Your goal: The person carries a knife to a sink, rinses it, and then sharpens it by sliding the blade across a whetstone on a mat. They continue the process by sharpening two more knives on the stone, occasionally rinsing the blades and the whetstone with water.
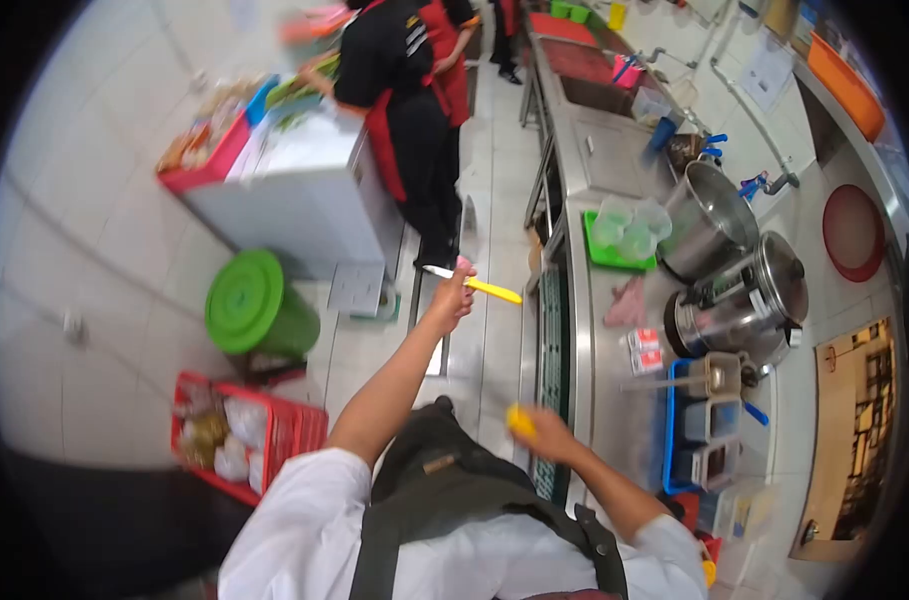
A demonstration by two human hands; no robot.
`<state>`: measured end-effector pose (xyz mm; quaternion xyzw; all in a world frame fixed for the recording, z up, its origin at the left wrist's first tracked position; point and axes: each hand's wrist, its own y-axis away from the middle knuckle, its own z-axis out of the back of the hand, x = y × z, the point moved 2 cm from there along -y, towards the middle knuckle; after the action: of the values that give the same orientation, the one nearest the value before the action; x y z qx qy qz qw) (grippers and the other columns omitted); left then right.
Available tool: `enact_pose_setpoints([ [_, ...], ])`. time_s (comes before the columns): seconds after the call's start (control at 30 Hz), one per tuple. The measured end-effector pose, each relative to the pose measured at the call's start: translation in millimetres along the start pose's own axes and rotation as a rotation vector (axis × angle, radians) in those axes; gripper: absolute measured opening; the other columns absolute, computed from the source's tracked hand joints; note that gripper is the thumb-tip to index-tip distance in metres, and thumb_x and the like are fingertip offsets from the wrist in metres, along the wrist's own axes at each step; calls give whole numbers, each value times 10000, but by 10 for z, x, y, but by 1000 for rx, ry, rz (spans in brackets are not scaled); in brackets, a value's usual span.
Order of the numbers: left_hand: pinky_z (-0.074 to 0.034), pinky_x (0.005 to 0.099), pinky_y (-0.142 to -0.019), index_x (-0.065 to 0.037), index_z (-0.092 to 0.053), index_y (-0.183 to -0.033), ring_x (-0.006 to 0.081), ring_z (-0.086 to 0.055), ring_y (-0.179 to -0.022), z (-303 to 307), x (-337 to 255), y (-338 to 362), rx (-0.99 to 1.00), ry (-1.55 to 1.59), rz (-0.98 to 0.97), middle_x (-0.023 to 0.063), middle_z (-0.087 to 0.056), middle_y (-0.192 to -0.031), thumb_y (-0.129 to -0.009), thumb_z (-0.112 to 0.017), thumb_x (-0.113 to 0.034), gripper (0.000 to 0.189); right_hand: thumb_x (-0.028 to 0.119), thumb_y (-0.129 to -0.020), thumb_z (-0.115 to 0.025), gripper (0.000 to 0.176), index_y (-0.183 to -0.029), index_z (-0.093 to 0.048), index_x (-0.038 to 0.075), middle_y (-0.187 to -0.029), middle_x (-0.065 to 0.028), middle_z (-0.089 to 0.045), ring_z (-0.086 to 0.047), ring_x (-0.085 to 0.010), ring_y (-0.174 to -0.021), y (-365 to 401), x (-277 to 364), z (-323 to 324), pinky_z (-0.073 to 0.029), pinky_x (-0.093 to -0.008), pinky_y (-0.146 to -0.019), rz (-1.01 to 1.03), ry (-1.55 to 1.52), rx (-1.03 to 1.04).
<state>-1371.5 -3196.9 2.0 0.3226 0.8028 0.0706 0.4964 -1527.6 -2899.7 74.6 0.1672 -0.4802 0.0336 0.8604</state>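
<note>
Beside the steel desk [589, 360] | left hand [452, 300] is gripping a yellow-and-white tool [496, 290] in clenched fingers over the floor | right hand [542, 430] is clutching a small yellow object [520, 420] at the desk edge

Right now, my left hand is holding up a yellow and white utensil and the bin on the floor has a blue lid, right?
Not quite: the head view shows the bin on the floor has a green lid, not blue. Your left hand does hold up the yellow and white utensil.
</note>
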Motion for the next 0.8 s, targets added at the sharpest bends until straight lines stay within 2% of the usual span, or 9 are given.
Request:
enact_pose_setpoints([
  [0.07,-254,218,-389,-120,-605,-1203,39,-342,-468,51,-716,-485,-8,-191,-19,-46,-402,-663,-981,-614,-557,490,286,-953,-681,270,-828,-664,47,-755,-101,-671,-616,-172,-589,-83,-121,476,-492,-348,-591,97,-58,85],
  [0.17,-258,217,-402,-140,-585,-1158,41,-347,-457,227,-1184,-1415,-9,-322,-159,-52,-386,-618,-1028,-518,-571,454,286,-954,-687,268,-847,-650,43,-737,-70,-662,-591,-134,-561,-781,-219,1392,-463,-313,-513,-291,-218,-378],
  [0.27,-288,237,-404,-135,-544,-1092,57,-381,-468,118,-1275,-2235,137,-325,-114,-34,-409,-634,-1066,-468,-522,396,316,-952,-691,281,-880,-635,51,-723,-48,-648,-553,-95,-526,-2118,-372,1874,-426,-279,-453,-78,-789,-1024],
  [0.33,-301,230,-431,-104,-574,-1151,56,-386,-482,-8,-1411,-2885,126,-298,-45,-19,-442,-685,-1019,-511,-612,529,267,-908,-716,256,-962,-629,32,-760,-135,-648,-633,-302,-649,-2612,-735,1850,-502,-423,-609,-62,104,-487],
  [0.4,-295,228,-431,-109,-571,-1153,52,-379,-482,-191,-1763,-3357,104,-262,-29,-17,-444,-693,-1022,-522,-593,504,261,-890,-744,271,-1005,-646,36,-819,-135,-668,-659,-313,-779,-2605,-873,1917,-518,-434,-712,131,65,25],
  [0.63,-305,217,-422,-126,-563,-1167,55,-399,-482,-775,-2342,-5039,153,-302,80,-35,-442,-665,-1064,-502,-480,373,202,-972,-672,167,-1073,-606,88,-708,16,-481,-506,-77,-600,-4519,-1244,3566,-453,-280,-525,-63,-1059,-1047],
  [0.67,-306,218,-423,-127,-560,-1171,56,-398,-482,-834,-2390,-5337,135,-309,92,-35,-441,-666,-1064,-503,-480,374,205,-977,-673,193,-1118,-629,80,-795,-14,-573,-585,-111,-662,-4885,-910,3743,-504,-303,-596,-286,-635,-830],
  [0.73,-307,218,-429,-125,-558,-1185,59,-399,-488,-914,-2644,-6005,124,-316,43,-35,-432,-667,-1055,-512,-498,398,194,-982,-669,240,-1193,-644,81,-897,-38,-645,-658,-142,-771,-5300,-1288,3702,-543,-322,-703,186,156,-391],
  [0.8,-293,236,-421,-81,-576,-1195,60,-382,-463,-1017,-3049,-6510,50,-362,-20,-38,-402,-632,-1038,-510,-560,508,210,-973,-684,288,-1229,-645,83,-955,-44,-671,-680,-160,-847,-5609,-1414,4156,-550,-331,-772,129,-69,-186],
])
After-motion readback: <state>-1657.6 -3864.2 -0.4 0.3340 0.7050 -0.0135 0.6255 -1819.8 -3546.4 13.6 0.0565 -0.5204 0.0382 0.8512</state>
